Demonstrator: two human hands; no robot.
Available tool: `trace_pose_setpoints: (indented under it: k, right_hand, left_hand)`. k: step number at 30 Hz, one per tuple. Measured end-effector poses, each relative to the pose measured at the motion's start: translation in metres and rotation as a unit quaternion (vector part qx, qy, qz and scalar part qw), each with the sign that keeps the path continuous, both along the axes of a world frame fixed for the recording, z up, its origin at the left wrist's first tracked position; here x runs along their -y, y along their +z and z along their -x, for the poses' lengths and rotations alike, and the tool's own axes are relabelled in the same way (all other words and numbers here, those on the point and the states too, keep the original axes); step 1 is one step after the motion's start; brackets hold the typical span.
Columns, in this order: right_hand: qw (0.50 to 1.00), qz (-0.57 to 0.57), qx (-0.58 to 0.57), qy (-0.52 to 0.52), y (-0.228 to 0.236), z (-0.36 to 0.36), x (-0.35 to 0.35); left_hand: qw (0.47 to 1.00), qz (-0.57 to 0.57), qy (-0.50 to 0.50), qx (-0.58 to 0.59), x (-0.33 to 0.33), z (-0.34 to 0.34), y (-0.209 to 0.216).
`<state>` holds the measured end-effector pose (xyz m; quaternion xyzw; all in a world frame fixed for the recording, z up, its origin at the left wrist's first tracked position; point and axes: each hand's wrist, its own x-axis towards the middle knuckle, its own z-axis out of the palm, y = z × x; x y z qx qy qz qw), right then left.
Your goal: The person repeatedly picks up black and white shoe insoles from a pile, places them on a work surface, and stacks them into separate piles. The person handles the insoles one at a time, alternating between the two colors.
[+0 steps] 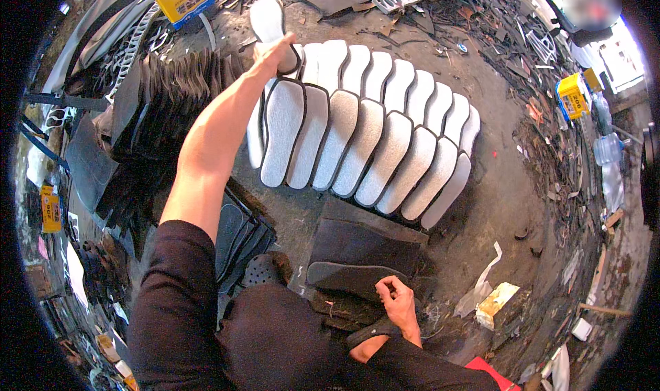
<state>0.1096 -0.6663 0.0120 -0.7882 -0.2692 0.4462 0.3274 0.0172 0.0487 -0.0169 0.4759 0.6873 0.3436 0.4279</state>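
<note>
My left hand (275, 55) reaches far forward, closed round the narrow part of a white-faced shoe sole (267, 18) with a dark edge. Under and beside it, similar white-faced soles (283, 133) overlap in two rows on the ground. Close to my body, my right hand (399, 305) has curled fingers; whatever they may hold is hidden. It hovers over or touches the right end of a dark grey sole (347, 274), which lies on a dark flat sheet or board (364, 229). I cannot tell whether the hand touches that sole.
Stacks of dark soles (148, 109) stand to the left, with more dark soles (237, 236) by my clog (261, 270). Yellow-and-blue boxes (572, 95) sit around the edges. Dark offcuts (509, 68) litter the far right ground. A torn yellowish packet (496, 304) lies at right.
</note>
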Motion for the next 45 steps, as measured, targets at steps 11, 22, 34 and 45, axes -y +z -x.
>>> trace_pose_setpoints:
  k: [11, 22, 34, 45]
  right_hand:
    - [0.999, -0.014, 0.037, 0.004, -0.006, 0.004, 0.002]
    - [0.971, -0.163, 0.171, -0.037, 0.048, -0.027, -0.056]
    - [0.897, -0.309, 0.29, -0.127, 0.11, -0.071, -0.066]
    - [0.9, -0.181, 0.385, 0.094, 0.149, -0.146, 0.022]
  left_hand:
    - [0.975, -0.208, -0.074, 0.023, 0.034, 0.029, 0.094]
    - [0.821, -0.456, -0.295, 0.179, 0.229, -0.052, 0.31]
    - [0.813, 0.045, -0.461, 0.353, 0.462, -0.102, 0.289]
    - [0.836, -0.049, -0.386, 0.385, 0.419, -0.064, 0.251]
